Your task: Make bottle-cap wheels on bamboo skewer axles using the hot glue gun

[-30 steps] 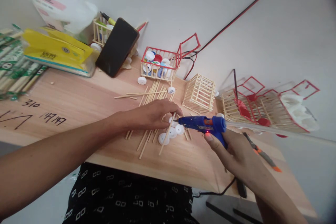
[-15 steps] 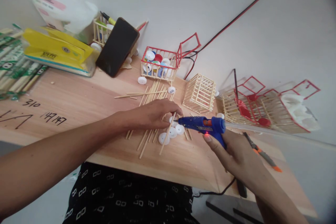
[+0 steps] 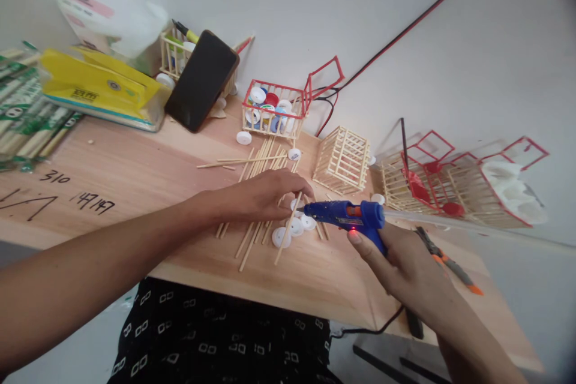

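Observation:
My left hand is closed, pinching the upper end of a thin wooden stick that slants down over several white bottle caps. Wrapped round the handle of a blue glue gun is my right hand, and a red light glows near its thumb. The gun's nozzle points left at the stick, close to my left fingertips; whether it touches cannot be made out. A clear glue stick juts from the gun's back. Loose wooden sticks lie under and around my left hand.
Behind my hands stand a red-rimmed stick cart full of caps and a bare stick basket. Two more carts are at the right, near pliers. A phone, yellow packet and bagged sticks lie left.
The glue gun and my right hand have shifted very slightly left and down. My left hand keeps its hold on the stick, and the other things stay where they were.

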Motion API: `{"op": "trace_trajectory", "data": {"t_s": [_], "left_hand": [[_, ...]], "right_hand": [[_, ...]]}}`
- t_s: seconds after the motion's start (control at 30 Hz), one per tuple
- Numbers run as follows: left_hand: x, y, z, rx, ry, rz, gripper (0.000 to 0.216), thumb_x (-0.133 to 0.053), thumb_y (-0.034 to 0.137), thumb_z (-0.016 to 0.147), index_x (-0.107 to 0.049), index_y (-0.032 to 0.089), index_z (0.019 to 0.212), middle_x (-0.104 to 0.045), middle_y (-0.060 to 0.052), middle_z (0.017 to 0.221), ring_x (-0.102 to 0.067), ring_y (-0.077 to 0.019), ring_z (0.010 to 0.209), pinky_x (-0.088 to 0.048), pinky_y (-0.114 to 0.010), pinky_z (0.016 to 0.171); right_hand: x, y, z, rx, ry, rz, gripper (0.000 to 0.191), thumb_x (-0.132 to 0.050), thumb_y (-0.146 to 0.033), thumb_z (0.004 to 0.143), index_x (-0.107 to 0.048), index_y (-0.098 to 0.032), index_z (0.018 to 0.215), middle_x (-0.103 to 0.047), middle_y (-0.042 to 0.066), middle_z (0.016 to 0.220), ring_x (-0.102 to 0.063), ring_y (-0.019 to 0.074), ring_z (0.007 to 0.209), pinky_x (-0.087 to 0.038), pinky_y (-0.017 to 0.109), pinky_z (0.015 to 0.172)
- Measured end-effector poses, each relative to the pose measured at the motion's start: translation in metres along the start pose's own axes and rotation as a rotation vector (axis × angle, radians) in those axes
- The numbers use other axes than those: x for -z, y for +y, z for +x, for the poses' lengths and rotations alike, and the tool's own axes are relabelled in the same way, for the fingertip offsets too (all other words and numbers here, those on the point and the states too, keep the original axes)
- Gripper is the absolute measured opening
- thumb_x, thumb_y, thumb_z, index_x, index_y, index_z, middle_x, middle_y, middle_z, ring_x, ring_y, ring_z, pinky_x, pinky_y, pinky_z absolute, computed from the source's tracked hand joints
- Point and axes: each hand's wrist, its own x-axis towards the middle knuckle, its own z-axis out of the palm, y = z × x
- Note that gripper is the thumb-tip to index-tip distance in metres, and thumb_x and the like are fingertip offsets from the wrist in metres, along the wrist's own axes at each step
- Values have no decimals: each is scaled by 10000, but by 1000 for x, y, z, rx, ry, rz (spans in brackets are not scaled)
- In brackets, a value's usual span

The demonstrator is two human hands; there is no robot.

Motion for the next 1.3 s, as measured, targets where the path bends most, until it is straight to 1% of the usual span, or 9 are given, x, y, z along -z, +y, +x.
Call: {"op": "trace_trajectory", "data": {"t_s": [0.1,0.2,0.3,0.43,0.63,0.77,0.93,1.13,1.3], "left_hand": [[-2,-3,0,-12,14,5,377,-601,92,774,-555,193,1134,-628,-54,1118,-562,-173,1049,-402,-302,927],[-2,-4,0,-7,28,8,374,-606,96,774,-558,197,1131,-624,-48,1134,-558,-173,1065,-402,-303,933],[0,-3,1,37,46,11,385,-612,119,780,-553,200,1152,-620,-61,1152,-558,-186,1081,-410,-324,934],[3,2,2,48,79,13,423,-614,121,775,-538,184,1187,-619,-73,1144,-562,-183,1062,-428,-325,919],[5,7,2,40,99,17,440,-607,105,778,-531,196,1201,-613,-60,1159,-556,-172,1072,-433,-317,928],[5,7,2,51,92,28,436,-605,115,783,-531,206,1203,-613,-55,1163,-558,-172,1075,-433,-319,932],[4,6,3,73,71,70,416,-607,152,794,-536,214,1200,-617,-46,1158,-562,-173,1068,-429,-304,923],[5,7,5,123,57,117,406,-603,190,805,-537,235,1204,-626,-32,1149,-575,-169,1044,-431,-281,902],[6,9,6,172,13,143,406,-584,226,822,-522,234,1222,-616,-26,1178,-558,-172,1093,-413,-283,950]], "right_hand": [[3,3,-2,-31,2,47,406,-433,-494,899,-472,-201,621,-451,-29,482,-415,110,429,-279,232,399],[6,11,-7,-41,7,151,360,-436,-475,901,-534,-192,702,-525,0,586,-492,138,542,-363,240,466],[5,23,-16,-83,25,310,336,-435,-471,902,-591,-187,818,-599,37,730,-560,176,690,-444,270,590],[-3,37,-28,-206,18,571,361,-422,-492,904,-617,-189,887,-594,52,750,-548,173,686,-447,267,585],[-17,46,-35,-338,169,1196,384,-425,-554,875,-588,-209,919,-589,39,741,-453,98,476,-336,209,389],[-12,62,-42,-469,205,1405,424,-458,-621,824,-561,-210,804,-522,-3,584,-341,63,330,-183,167,275],[4,89,-61,-632,249,1428,438,-502,-645,789,-537,-212,739,-425,-24,530,-307,63,354,-135,136,268],[13,123,-86,-885,329,1240,448,-494,-636,803,-483,-207,676,-359,-39,488,-214,44,353,-122,143,295],[7,155,-97,-966,315,1067,452,-458,-656,804,-496,-213,724,-401,-30,488,-333,79,372,-209,155,313]]}}
